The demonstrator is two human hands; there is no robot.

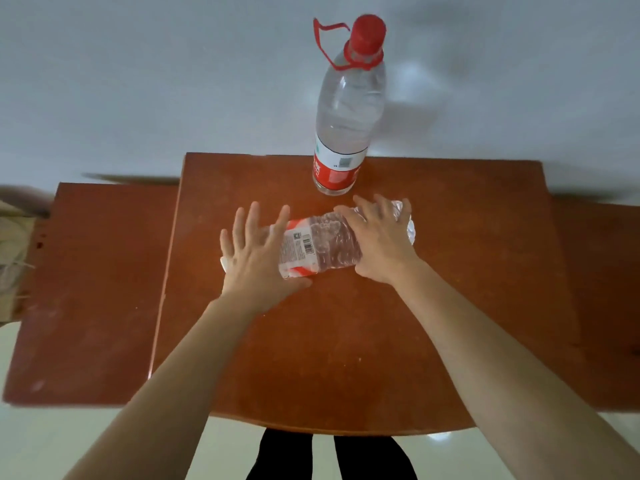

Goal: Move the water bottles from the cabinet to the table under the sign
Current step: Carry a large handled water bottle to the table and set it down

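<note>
A pale grey wall [138, 81] fills the upper part of the view. Below it lies the reddish-brown surface [346, 341], whose far edge meets the wall. A lower panel of the same colour [93, 289] sits to its left. A strip of glossy light floor [69, 445] shows along the bottom.

The tall bottle [346, 116] stands upright near the far edge of the surface, right of centre. It is clear, with a red-and-white label low on its body. It has a red carry loop at the neck and a red cap [369, 31] on top.

Just in front of it, but apart from it, the smaller bottle [318, 244] lies on its side across the surface (barcode facing up). Its white-capped end points left.

The right hand [381, 244] is draped over the base end of this lying bottle, with fingers bent round the crinkled plastic. The left hand [254, 261] lies over the neck end. Its fingers are straight and spread wide, and its thumb runs along the near side of the label.
</note>
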